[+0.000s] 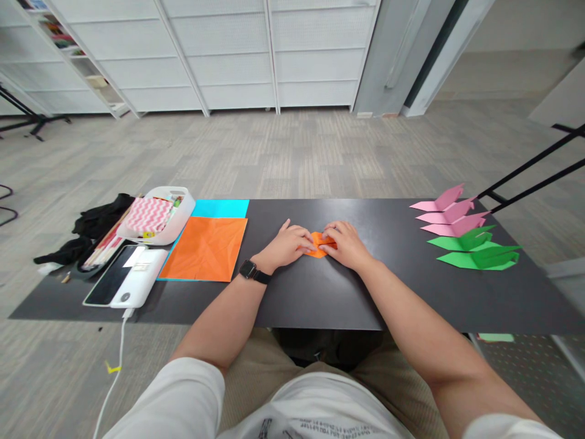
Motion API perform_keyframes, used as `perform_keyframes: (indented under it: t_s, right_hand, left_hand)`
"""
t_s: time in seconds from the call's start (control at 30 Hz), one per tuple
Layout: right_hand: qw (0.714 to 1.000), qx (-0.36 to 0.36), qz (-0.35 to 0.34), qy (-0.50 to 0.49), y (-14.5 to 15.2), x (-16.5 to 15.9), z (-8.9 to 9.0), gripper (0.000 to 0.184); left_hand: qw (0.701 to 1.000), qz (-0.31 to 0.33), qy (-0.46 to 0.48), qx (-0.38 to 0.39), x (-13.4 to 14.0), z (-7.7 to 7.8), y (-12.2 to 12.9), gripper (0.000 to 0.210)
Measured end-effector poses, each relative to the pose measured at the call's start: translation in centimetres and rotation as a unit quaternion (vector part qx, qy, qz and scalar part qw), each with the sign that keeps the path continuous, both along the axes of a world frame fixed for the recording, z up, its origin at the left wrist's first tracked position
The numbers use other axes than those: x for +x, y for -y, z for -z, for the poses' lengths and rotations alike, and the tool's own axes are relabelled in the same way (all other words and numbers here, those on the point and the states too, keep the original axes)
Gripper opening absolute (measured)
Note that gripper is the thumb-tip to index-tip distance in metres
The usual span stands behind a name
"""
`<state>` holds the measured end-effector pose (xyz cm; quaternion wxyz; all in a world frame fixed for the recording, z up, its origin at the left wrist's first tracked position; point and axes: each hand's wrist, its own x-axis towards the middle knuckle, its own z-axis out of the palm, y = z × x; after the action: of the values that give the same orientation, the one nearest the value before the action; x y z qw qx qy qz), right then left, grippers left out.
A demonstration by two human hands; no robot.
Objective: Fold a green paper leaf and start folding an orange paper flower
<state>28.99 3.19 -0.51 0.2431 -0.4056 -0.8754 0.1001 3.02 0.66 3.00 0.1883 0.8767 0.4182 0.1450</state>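
A small piece of folded orange paper [315, 251] lies on the dark table [315, 299], between my two hands. My left hand [289, 245], with a black watch on its wrist, grips the left edge of this paper with its fingertips. On the other side, the curled fingers of my right hand [346, 245] hold the paper's right part down and cover some of it. Sheets of orange paper [205, 250] lie to the left of my left hand, over blue sheets [222, 208] that show along the far and left edges.
Pink folded paper birds [450, 213] and green ones [479, 256] stand in a row at the right. At the left are a white basket [185, 213], a phone [112, 277], a white power bank [137, 286] with a cable, and black cloth [100, 213].
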Motion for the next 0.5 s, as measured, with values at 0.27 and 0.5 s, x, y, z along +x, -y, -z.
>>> perform_keyframes:
  t_s: [0.27, 0.5]
  right_hand:
    - [1.000, -0.016, 0.022, 0.010, 0.1, 0.2, 0.0, 0.024]
    - [0.998, -0.044, 0.037, 0.024, 0.0, 1.7, -0.5, 0.038]
  left_hand:
    - [0.999, 0.030, -0.033, 0.016, -0.2, -0.5, 0.3, 0.039]
    - [0.999, 0.032, -0.039, 0.011, -0.2, -0.5, 0.2, 0.038]
